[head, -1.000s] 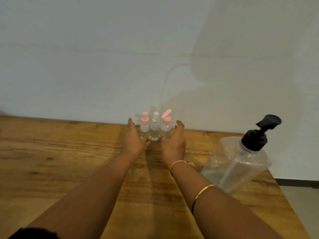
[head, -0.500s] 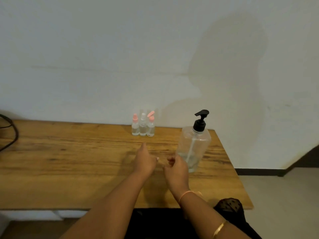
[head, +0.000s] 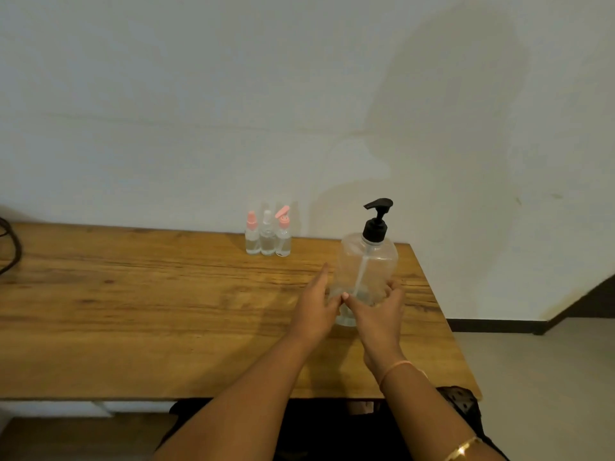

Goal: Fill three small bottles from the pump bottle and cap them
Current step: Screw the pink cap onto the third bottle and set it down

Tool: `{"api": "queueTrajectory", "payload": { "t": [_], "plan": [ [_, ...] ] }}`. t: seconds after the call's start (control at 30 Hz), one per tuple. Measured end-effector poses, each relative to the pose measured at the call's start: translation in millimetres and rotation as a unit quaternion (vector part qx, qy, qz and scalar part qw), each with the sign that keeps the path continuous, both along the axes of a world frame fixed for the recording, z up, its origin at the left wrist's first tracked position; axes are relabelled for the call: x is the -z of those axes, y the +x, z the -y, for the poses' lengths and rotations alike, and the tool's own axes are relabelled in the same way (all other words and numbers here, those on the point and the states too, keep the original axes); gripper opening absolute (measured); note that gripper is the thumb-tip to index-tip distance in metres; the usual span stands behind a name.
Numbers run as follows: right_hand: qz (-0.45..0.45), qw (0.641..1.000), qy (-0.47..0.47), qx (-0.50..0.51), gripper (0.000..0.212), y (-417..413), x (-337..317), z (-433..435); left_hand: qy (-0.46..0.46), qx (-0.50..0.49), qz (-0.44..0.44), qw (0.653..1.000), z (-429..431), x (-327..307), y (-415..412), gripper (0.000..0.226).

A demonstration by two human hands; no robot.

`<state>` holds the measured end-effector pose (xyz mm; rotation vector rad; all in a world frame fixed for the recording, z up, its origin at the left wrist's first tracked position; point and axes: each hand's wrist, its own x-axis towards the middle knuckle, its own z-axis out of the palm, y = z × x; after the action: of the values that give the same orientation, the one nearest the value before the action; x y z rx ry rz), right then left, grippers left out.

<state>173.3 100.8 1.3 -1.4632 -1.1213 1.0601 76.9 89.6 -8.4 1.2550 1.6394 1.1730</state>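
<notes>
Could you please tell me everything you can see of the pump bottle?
The pump bottle is a clear, plastic-looking bottle with rounded shoulders, a black pump head whose spout points left in the picture, and a pale dip tube inside. It looks almost empty. It stands upright on the wooden table, near its right end. The right hand wraps its lower part, and the left hand lies with straight fingers against its left side.

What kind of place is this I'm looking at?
Probably a plain indoor room, maybe a home work corner: a wooden table against a bare white wall, a dark skirting board at the floor, and a pump bottle with three small bottles on the table.
</notes>
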Motion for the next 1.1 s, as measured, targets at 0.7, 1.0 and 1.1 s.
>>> {"api": "queueTrajectory", "payload": {
  "t": [0.7, 1.0, 1.1],
  "plan": [
    [0.015, 0.993, 0.084, -0.079, 0.069, -54, 25, -51, 0.056, -0.056, -0.019, 0.997, -32, 21, -53, 0.063],
    [-0.002, 0.993, 0.080, -0.085, 0.071, -54, 29, -53, 0.043, -0.054, -0.040, 0.997, -35, 26, -54, 0.070],
    [-0.001, 0.994, 0.063, -0.090, 0.078, -52, 26, -48, 0.036, -0.052, -0.064, 0.996, -30, 20, -51, 0.074]
  ]
}}
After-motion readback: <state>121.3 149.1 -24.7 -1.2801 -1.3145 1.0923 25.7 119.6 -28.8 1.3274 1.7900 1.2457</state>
